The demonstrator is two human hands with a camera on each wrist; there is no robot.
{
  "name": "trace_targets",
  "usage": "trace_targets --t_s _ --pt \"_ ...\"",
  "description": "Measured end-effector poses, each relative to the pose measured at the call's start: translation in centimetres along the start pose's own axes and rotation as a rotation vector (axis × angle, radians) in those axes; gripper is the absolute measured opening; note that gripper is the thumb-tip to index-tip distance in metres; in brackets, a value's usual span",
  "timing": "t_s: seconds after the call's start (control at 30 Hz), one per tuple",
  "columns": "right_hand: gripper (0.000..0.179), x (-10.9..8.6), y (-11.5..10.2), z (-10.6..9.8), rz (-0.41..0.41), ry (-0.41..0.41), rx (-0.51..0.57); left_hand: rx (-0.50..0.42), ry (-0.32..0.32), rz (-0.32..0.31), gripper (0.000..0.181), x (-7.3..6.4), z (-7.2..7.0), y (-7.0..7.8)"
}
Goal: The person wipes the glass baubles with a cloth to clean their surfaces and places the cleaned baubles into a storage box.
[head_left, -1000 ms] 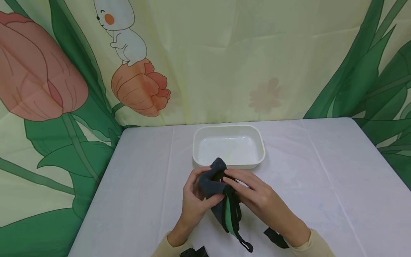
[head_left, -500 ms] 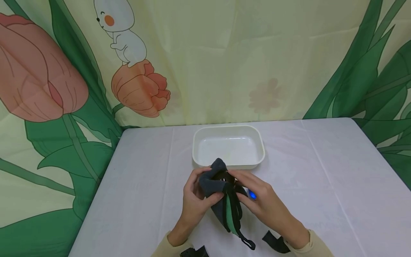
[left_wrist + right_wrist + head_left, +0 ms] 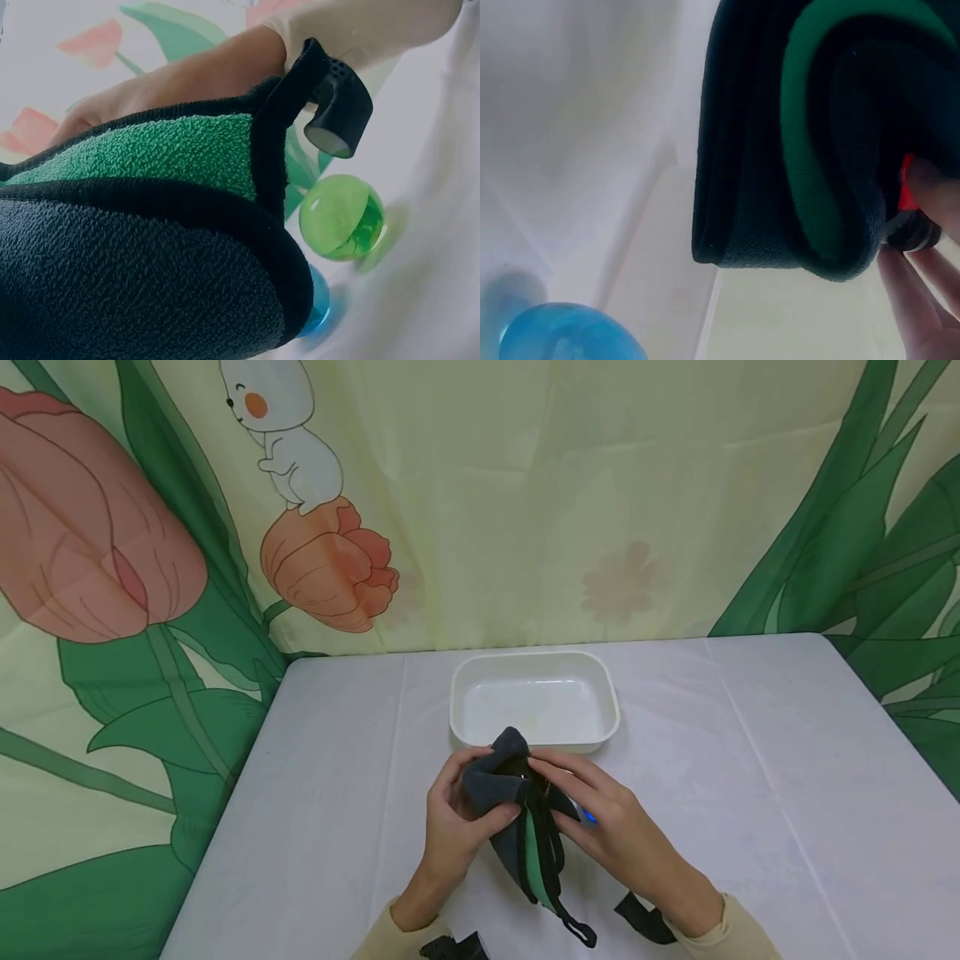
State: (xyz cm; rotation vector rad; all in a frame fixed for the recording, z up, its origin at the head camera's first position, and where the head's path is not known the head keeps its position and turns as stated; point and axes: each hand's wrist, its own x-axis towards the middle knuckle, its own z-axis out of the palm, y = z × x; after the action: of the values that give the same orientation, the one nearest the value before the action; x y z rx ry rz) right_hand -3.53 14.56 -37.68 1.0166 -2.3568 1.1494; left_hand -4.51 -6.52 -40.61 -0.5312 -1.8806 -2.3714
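Note:
My left hand grips a folded terry towel, dark blue-grey outside and green inside, with black edging. Thumb and fingers lie on either side of its folded opening. From its lower end a black hanging loop dangles. At the opening's right side, my right hand pinches a small dark glossy thing with a red patch, seen in the right wrist view and partly wrapped in the towel. What that thing is, I cannot tell. A clear blue ball and a clear green ball lie on the table behind the towel.
A white rectangular tray stands just beyond my hands on the white-covered table. A printed curtain with flowers and leaves hangs behind the table's far edge. Black straps are at the wrists.
The right fingers have shifted at the towel's opening, with thumb and fingers spread wider than a second ago. A blue patch came into sight beside the right hand. The left hand stays nearly still.

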Motion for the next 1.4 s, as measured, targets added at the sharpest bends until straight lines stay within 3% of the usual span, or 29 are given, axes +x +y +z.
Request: trace_targets --t_s 0.27,0.57,0.7,0.87,1.03,1.13,1.27,1.4 --pt "0.075 -0.01 -0.06 0.05 0.018 -0.014 -0.005 0.018 0.006 -0.038 0.058 -0.15 -0.09 0.04" --pt "0.066 0.00 -0.13 -0.03 0.181 -0.021 0.209 -0.010 -0.035 0.008 0.055 -0.15 -0.37 -0.41" --pt "0.067 -0.03 -0.05 0.04 0.151 -0.014 0.175 0.001 -0.023 0.023 0.056 -0.12 -0.27 -0.25" --pt "0.070 -0.03 -0.08 -0.07 0.059 -0.002 0.098 0.021 -0.003 0.034 0.057 -0.11 -0.17 -0.01" --pt "0.044 0.10 0.14 -0.09 -0.066 -0.001 0.059 0.005 -0.007 0.030 0.058 -0.20 -0.13 0.07" --pt "0.043 0.08 0.26 -0.12 -0.086 0.016 0.046 0.001 -0.023 0.026 0.059 -0.21 -0.12 0.01" --pt "0.043 -0.05 0.22 -0.30 -0.035 0.015 0.046 0.001 -0.056 0.012 0.061 -0.10 -0.11 -0.29" --pt "0.051 -0.18 0.14 -0.41 0.094 -0.005 0.129 -0.006 -0.102 0.029 0.062 -0.07 -0.19 -0.74"
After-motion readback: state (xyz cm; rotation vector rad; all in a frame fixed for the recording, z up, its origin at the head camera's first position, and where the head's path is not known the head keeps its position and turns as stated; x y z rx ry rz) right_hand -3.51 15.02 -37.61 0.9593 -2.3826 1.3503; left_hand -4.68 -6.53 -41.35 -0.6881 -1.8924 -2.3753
